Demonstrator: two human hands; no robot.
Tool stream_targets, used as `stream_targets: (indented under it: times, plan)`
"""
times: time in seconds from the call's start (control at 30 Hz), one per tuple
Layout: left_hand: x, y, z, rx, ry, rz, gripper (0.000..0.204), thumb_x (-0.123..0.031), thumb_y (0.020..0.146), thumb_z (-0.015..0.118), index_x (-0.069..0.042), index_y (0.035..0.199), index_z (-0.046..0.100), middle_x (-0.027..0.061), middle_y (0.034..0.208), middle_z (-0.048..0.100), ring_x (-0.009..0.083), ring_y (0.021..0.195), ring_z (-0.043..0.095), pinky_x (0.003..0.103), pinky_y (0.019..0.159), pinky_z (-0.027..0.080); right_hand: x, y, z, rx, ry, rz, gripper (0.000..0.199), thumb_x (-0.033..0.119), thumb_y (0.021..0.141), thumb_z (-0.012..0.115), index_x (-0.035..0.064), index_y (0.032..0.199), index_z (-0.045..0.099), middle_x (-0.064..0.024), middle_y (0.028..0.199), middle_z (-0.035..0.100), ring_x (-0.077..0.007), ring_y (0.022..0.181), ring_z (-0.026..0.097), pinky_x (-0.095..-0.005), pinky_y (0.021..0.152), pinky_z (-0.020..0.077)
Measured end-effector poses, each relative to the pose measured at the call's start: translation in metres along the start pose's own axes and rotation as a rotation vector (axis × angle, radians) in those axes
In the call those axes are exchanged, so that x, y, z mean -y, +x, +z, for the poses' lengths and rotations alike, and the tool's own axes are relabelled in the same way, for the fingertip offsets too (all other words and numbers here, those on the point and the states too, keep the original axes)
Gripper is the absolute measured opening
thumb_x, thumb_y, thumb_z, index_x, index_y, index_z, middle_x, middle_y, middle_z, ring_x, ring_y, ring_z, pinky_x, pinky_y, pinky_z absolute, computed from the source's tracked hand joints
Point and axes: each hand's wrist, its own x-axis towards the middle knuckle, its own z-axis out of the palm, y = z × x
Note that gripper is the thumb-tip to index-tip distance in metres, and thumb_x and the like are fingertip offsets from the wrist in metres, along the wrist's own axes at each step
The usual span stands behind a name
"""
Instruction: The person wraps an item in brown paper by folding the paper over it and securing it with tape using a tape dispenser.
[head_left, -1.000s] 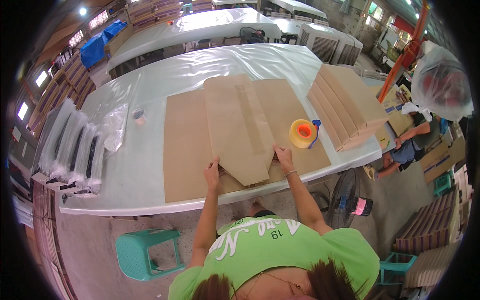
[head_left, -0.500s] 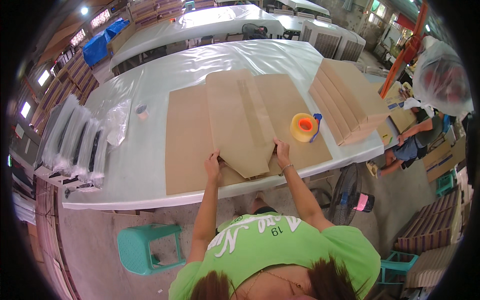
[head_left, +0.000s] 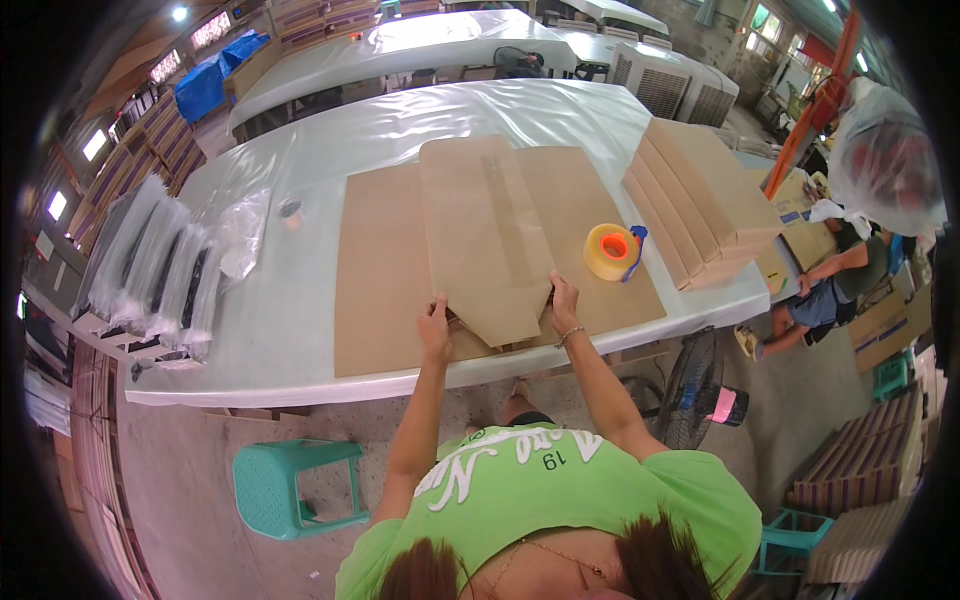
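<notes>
A long brown cardboard box [head_left: 475, 220], with a strip of tape along its top, lies on a flat brown cardboard sheet [head_left: 385, 270]. Its near end tapers where flaps are bent inward. My left hand [head_left: 435, 322] grips the flap at the near left corner, fingers curled round its edge. At the near right corner my right hand [head_left: 563, 303] is closed on the other flap. What lies under the folded end is hidden. To the right of the box, a tape dispenser [head_left: 612, 251] with a yellow roll and blue handle rests on the sheet.
Finished cardboard boxes [head_left: 700, 205] stand in a row at the table's right. Plastic-wrapped packs [head_left: 160, 270] crowd the left end, near a small roll [head_left: 290, 210]. A floor fan [head_left: 695, 385] and a green stool [head_left: 300, 485] stand below the near edge. A co-worker [head_left: 835, 285] sits at the right.
The view has shifted slightly. Both hands keep their hold on the near corners, and the box end looks little changed.
</notes>
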Motion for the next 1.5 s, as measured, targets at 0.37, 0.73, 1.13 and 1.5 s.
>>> stream_targets:
  times: [0.37,0.73,1.13,1.5]
  plan:
    - [0.005,-0.004,-0.001,0.005,-0.002,0.002,0.025,-0.023,0.091,0.064,0.002,0.093,0.062,0.0074,0.082,0.064,0.0155,0.066,0.063,0.03,0.056,0.054,-0.018,0.001,-0.009,0.033,-0.08,-0.068,0.025,0.029,0.092,0.06,0.0049,0.086,0.066,-0.0001,0.075,0.064,-0.0095,0.065,0.059,-0.0261,0.056,0.048]
    - [0.016,-0.011,-0.009,-0.019,0.036,0.058,0.021,-0.018,0.089,0.067,0.003,0.092,0.064,0.0063,0.082,0.064,0.012,0.068,0.059,0.028,0.058,0.051,-0.019,-0.02,0.0,0.048,-0.032,-0.076,0.024,0.028,0.092,0.06,0.0083,0.08,0.064,0.0037,0.07,0.06,-0.0063,0.059,0.054,-0.0233,0.052,0.0424]
    - [0.013,-0.019,-0.002,-0.014,0.127,0.111,0.021,-0.019,0.09,0.066,0.001,0.088,0.061,0.0041,0.08,0.062,0.011,0.072,0.059,0.027,0.061,0.051,-0.033,-0.009,-0.007,0.033,-0.208,-0.162,0.028,0.027,0.095,0.058,0.0053,0.077,0.062,0.0041,0.068,0.056,-0.0053,0.059,0.047,-0.0237,0.052,0.0394]
    - [0.004,-0.032,0.005,-0.017,0.231,0.098,0.022,-0.02,0.091,0.065,0.002,0.089,0.06,0.0047,0.08,0.061,0.011,0.072,0.057,0.027,0.064,0.05,-0.023,-0.025,0.0,-0.046,-0.249,-0.205,0.034,0.029,0.097,0.056,0.0035,0.073,0.058,0.0059,0.064,0.045,-0.0056,0.061,0.035,-0.0252,0.053,0.0321]
